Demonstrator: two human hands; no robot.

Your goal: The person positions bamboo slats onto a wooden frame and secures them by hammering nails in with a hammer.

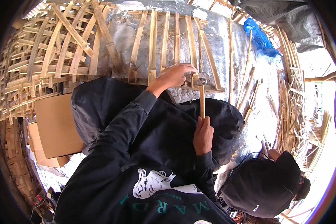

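My right hand (204, 136) is wrapped around the wooden handle of a hammer (202, 102). The hammer's metal head rests at or just above the near end of a bamboo slat (190, 37). My left hand (174, 76) lies over the near crossbar (215, 89), its fingers pinched together beside that slat end, close to the hammer head. What the fingertips hold, if anything, is too small to make out. Several spaced bamboo slats run away from me between this crossbar and a far crossbar (138, 12), forming a ladder-like frame across my knees.
Woven bamboo panels (37, 56) are heaped at the left, above cardboard boxes (59, 125). Loose bamboo sticks (250, 87) lie on the silvery sheet (220, 37) at the right, near a blue plastic bag (258, 37). Another person in a black cap (263, 186) sits at the lower right.
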